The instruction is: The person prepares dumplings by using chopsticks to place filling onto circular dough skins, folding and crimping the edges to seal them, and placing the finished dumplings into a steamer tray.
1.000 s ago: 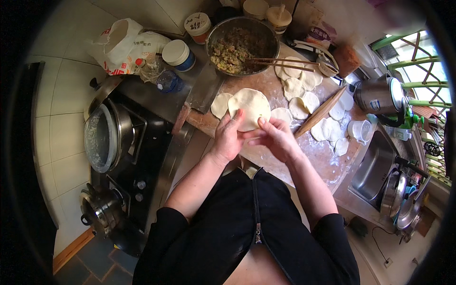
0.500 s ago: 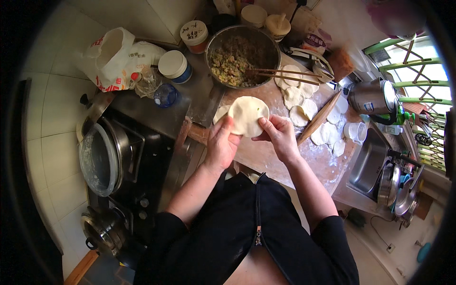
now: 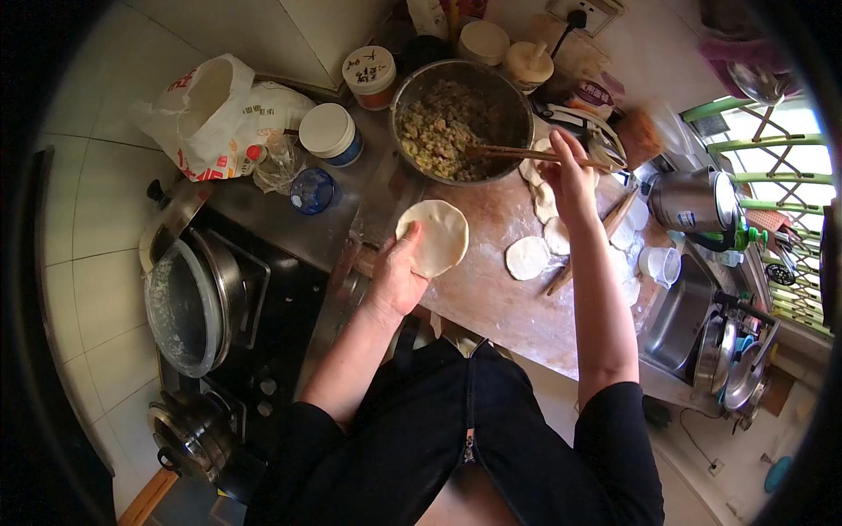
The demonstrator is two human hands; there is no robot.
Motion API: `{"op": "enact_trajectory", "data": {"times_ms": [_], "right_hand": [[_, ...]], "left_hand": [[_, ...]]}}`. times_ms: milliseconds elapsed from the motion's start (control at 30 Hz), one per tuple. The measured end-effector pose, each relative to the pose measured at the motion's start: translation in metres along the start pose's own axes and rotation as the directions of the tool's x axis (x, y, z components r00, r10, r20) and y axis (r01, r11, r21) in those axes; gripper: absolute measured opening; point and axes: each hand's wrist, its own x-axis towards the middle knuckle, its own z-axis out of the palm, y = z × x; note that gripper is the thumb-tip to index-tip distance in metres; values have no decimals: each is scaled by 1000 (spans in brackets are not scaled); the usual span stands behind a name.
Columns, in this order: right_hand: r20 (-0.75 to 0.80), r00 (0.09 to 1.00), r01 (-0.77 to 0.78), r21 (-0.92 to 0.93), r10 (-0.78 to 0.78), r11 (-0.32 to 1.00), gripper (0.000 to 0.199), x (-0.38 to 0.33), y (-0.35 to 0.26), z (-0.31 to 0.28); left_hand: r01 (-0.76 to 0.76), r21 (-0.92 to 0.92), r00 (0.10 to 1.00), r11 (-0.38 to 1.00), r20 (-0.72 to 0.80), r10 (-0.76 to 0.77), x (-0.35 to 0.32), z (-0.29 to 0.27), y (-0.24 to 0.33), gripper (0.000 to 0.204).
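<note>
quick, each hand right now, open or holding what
Left hand: closed, holding a round dough wrapper.
Right hand: closed on the brown chopsticks.

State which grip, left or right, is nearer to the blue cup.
Left. The left grip, holding a dough round, is below and right of the blue cup in the picture; the right grip is farther right, at the chopsticks.

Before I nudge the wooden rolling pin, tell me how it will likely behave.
The rolling pin will probably roll readily, being slim and rounded. It may veer, since it narrows toward its ends. Dough rounds lying near it could stop it or get squashed.
</note>
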Motion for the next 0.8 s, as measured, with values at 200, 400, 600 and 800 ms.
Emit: {"op": "enact_trajectory", "data": {"times_ms": [200,400,600,800], "right_hand": [[237,970,196,-629,-54,752,38,-22,-43,23],[188,887,442,-611,-423,656,24,-7,-48,17],[227,935,353,-623,-271,698,25,-4,-15,50],[653,721,637,-495,-231,592,23,-37,-28,52]], "left_hand": [[-100,-49,995,994,24,101,2,-5,32,39],[-99,-81,995,992,-41,96,20,-11,36,38],[-102,-129,995,986,-20,100,36,-8,40,38],[-155,-214,988,964,-44,148,48,-3,53,38]]}}
